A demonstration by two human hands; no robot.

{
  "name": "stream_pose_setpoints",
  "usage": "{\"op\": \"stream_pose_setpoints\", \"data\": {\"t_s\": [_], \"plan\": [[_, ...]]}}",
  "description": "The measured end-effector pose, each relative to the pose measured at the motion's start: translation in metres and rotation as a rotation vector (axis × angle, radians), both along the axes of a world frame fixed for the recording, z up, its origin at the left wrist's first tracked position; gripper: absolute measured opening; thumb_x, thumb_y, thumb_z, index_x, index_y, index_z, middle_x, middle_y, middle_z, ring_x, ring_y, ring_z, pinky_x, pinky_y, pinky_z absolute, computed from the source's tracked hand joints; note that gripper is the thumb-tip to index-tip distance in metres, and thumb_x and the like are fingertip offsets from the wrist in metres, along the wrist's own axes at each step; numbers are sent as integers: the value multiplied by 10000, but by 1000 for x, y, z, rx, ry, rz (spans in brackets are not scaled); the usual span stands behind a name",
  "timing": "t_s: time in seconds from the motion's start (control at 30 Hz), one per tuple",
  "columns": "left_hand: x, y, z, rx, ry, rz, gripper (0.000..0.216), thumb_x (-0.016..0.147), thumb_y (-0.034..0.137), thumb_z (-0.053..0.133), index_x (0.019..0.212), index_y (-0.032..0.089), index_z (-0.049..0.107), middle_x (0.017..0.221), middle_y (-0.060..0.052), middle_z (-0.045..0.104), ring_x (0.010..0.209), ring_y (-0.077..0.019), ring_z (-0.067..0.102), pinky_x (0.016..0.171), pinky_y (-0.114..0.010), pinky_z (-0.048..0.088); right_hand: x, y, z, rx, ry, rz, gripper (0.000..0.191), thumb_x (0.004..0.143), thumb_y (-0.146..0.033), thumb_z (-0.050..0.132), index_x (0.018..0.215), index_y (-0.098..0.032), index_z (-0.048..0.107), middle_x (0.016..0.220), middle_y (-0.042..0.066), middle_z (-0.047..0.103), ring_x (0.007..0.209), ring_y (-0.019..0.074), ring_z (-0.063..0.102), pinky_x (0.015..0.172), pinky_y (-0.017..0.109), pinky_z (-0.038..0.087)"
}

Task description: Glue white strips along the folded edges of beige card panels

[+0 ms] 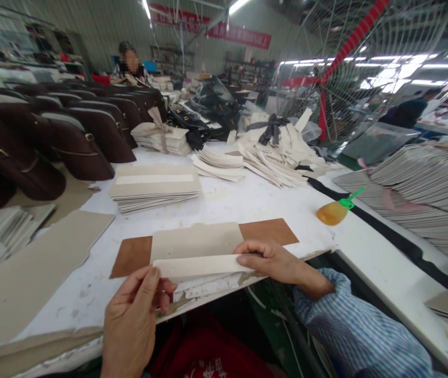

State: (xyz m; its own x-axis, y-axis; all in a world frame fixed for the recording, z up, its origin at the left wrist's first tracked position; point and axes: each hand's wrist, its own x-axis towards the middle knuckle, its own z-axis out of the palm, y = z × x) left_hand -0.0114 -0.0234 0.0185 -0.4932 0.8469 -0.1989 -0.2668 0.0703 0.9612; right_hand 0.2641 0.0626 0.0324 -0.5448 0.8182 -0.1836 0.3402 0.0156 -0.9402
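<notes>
A long cream strip (200,266) is stretched between my two hands, just above the front edge of the white table (224,202). My left hand (135,310) pinches its left end between thumb and fingers. At the right end, my right hand (273,261) grips the strip with the thumb on top. Behind the strip lies a beige panel (196,241) with a brown flap at each side, the left brown piece (132,256) and the right brown piece (269,232). The strip covers part of the panel's near edge.
A stack of beige boards (155,189) stands behind the panel. Loose cream strips (271,157) are heaped farther back. An orange bottle (333,212) with a green nozzle lies to the right. Dark brown bags (82,142) line the left, and a large fan (322,81) stands at back right.
</notes>
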Motion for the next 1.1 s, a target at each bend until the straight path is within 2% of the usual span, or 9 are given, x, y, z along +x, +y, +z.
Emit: {"op": "stream_pose_setpoints", "data": {"t_s": [0.07,0.13,0.23,0.37,0.57,0.7,1.1], "plan": [[-5,3,1,-6,141,41,444,672,586,846,850,202,712,647,27,682,499,-80,484,478,-193,392,3,5,0,-95,78,-73,327,864,-491,711,996,-192,688,730,-35,631,592,99,518,555,226,388],[-10,7,5,-71,319,46,415,711,592,802,867,214,731,634,37,665,522,-94,488,498,-206,387,5,12,-3,-122,103,-117,347,824,-485,739,976,-182,667,692,-38,638,560,92,514,564,228,399],[-15,13,13,-210,564,40,362,757,577,731,876,235,749,616,38,657,571,-138,534,559,-249,408,2,24,-8,-76,17,-180,325,805,-467,733,934,-181,645,602,-49,625,487,88,475,508,224,355],[-22,20,15,-294,738,59,311,784,564,671,821,260,725,649,39,683,655,-180,604,660,-298,420,-5,36,-14,10,-70,-252,267,791,-430,738,841,-199,615,537,-69,575,465,94,481,484,225,333],[-30,28,9,-327,882,23,316,785,581,621,776,273,694,652,36,659,670,-198,603,671,-316,403,-11,39,-21,51,-167,-270,96,853,-289,668,851,-202,628,534,-58,600,489,103,527,528,233,370],[-29,32,8,-358,928,9,326,787,581,593,774,273,699,727,21,687,717,-214,614,693,-329,406,-13,38,-23,71,-212,-332,119,832,-247,700,881,-222,594,538,-71,599,475,111,530,507,239,374],[-28,32,10,-401,968,6,327,821,571,599,822,269,725,755,3,703,725,-227,617,687,-337,401,-19,30,-19,183,-271,-430,112,830,-254,712,828,-239,602,558,-76,604,476,119,555,526,269,404]]}}
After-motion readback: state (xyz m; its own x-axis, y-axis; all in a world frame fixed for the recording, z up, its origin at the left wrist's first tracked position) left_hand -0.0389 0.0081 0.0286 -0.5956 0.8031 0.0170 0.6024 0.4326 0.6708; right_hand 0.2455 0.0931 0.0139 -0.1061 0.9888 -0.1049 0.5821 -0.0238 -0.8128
